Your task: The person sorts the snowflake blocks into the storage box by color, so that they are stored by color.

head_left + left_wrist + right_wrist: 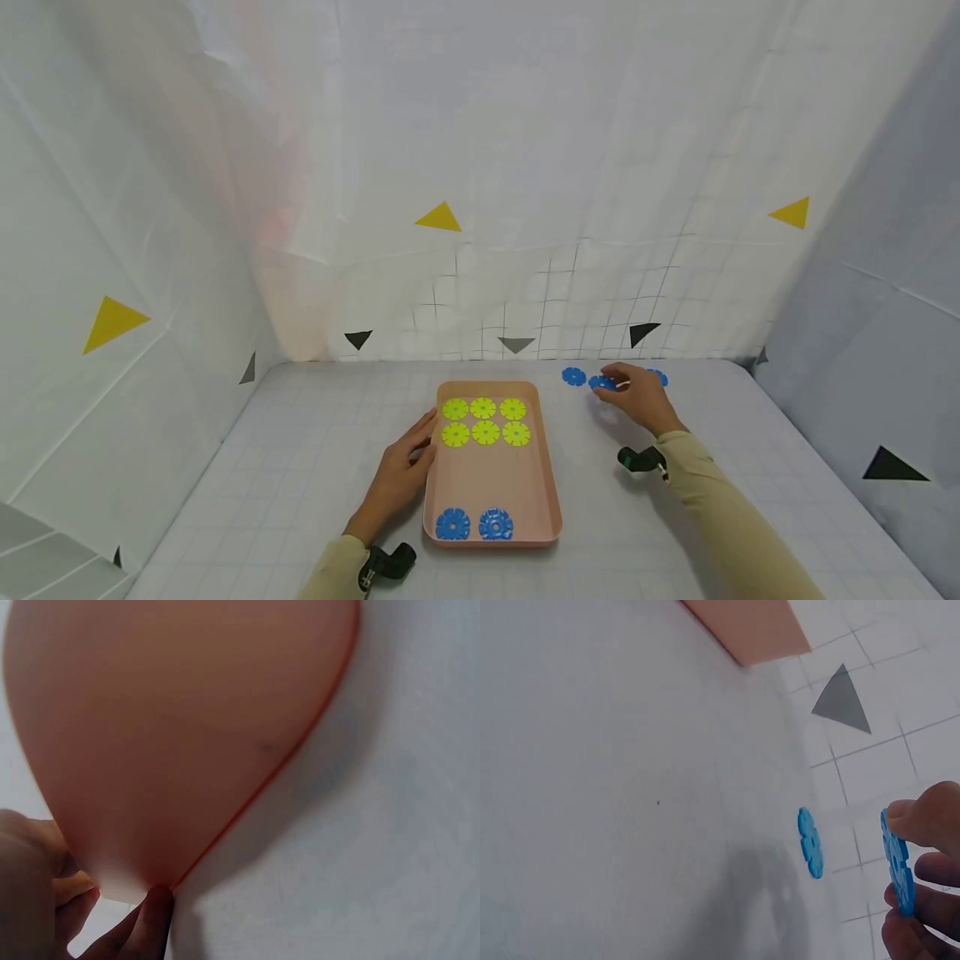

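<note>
My right hand (641, 398) pinches a blue notched flower-shaped disc (898, 862) between thumb and fingertips, close over the table's far right part. Just left of it lies another blue disc (573, 377); a further blue disc (659, 377) is partly hidden behind the hand. Against the left wall of a pink tray (495, 479) rests my left hand (405, 467), its fingers along the side. Several yellow-green notched discs (485, 432) fill two rows at the tray's far end. Two blue discs, one at the near left corner (453, 524) and one beside it (496, 524), lie at the near end.
The white table (300, 467) meets a white sheet wall (600, 167) just behind the loose blue discs. Yellow and dark triangle marks dot the walls. A dark wrist camera (641, 459) sits on the right wrist, another (390, 562) on the left.
</note>
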A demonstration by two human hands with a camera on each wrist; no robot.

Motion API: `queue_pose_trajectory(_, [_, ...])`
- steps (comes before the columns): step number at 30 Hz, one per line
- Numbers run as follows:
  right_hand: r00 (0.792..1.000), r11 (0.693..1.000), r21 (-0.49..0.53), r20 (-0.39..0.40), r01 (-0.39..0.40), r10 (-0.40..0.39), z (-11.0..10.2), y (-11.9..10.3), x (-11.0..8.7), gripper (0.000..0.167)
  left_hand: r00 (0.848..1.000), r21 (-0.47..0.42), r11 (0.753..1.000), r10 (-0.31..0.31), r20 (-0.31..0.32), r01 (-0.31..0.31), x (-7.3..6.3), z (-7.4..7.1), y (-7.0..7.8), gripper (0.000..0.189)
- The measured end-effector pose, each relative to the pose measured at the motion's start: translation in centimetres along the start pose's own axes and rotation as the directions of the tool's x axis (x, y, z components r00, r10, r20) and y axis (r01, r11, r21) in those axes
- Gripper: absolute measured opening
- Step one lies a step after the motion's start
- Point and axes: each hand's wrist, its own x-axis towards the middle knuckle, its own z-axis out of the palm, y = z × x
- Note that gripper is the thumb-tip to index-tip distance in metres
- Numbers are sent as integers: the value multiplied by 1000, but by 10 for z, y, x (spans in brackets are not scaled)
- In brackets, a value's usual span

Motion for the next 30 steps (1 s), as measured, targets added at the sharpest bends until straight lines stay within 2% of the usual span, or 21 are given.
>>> queue_pose_trajectory(17, [997, 999, 2, -51, 51, -51, -5, -31, -13, 37, 1000, 1, 1000, -6, 1, 6, 0, 0, -1, 52])
queue_pose_trajectory(21, [996, 998, 4, -64, 61, -61, -5, -37, -18, 36, 1000, -10, 1000, -23, 8, 24, 0, 0, -1, 52])
queue_pose_trajectory(30, [984, 988, 8, -96, 151, -150, -5, -47, -23, 30, 1000, -18, 1000, -24, 7, 24, 1, 0, -1, 52])
